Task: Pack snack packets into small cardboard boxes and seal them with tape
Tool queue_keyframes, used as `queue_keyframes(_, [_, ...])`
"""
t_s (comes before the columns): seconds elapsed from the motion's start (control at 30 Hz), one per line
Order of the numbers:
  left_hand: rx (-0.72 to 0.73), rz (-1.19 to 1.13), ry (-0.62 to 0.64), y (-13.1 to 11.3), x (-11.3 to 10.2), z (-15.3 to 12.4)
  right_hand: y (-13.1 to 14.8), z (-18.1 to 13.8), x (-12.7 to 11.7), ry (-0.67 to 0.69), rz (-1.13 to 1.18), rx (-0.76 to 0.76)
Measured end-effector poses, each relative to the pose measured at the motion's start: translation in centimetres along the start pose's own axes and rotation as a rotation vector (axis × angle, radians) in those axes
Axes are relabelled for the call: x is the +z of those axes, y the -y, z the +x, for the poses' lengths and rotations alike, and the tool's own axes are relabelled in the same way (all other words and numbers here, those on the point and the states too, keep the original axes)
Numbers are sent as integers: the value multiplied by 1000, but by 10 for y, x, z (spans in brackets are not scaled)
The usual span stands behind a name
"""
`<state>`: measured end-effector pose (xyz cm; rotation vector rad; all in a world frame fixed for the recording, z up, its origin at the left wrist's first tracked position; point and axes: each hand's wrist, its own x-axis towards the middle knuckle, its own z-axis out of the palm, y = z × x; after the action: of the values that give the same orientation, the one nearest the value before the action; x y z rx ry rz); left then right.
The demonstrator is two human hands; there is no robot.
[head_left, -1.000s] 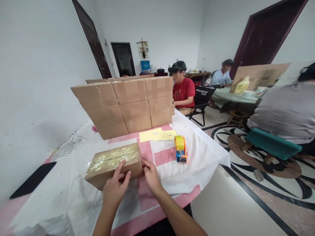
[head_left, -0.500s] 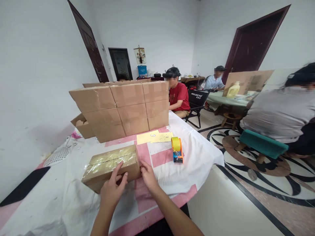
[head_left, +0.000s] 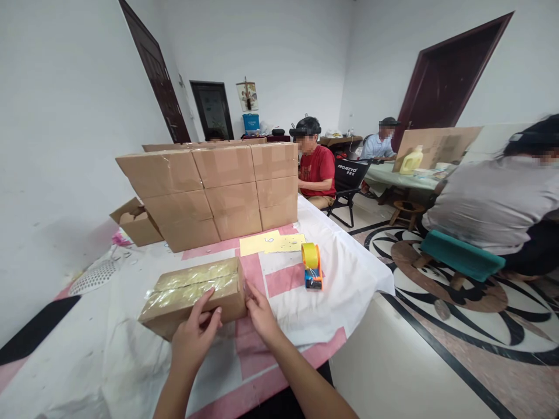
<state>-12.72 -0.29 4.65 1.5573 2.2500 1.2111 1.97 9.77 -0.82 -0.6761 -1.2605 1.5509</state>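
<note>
A small brown cardboard box (head_left: 187,311) lies on the cloth before me, with shiny clear tape along its top seam. My left hand (head_left: 196,331) holds its near side, index finger on the taped top and thumb against the front face; the other fingers are partly hidden. At the box's right end, my right hand (head_left: 261,313) presses bent fingers and thumb against the end face near the corner. Some of its fingertips are out of sight. To the right stands a tape dispenser (head_left: 312,266), orange and blue, with a yellow roll.
Taped cardboard boxes (head_left: 231,195) are stacked across the table's back. Yellow paper sheets (head_left: 271,242) lie in front of them. An open carton (head_left: 138,226) sits at the left. The white cloth (head_left: 349,279) drapes over the table's right edge. A person in red (head_left: 318,171) sits behind the stack.
The view has shifted slightly, so everything appears a little further left. Both hands stay at the box, with only small finger movements.
</note>
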Motion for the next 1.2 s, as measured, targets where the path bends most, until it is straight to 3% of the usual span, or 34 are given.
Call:
queue_keyframes(0.3, [-24, -26, 36, 7, 1, 3, 8, -6, 2, 3, -45, -1])
queue_keyframes(0.6, [-27, -33, 75, 8, 1, 6, 7, -15, 6, -49, -211, -118])
queue_keyframes(1.0, [27, -58, 37, 8, 0, 4, 1, -19, 3, -24, -314, -159])
queue_keyframes(1.1, [83, -93, 29, 15, -2, 3, 9, -15, -8, 44, -412, -166])
queue_keyframes(1.2, [136, -147, -24, 23, -4, 0, 26, 0, -19, 268, -603, -135])
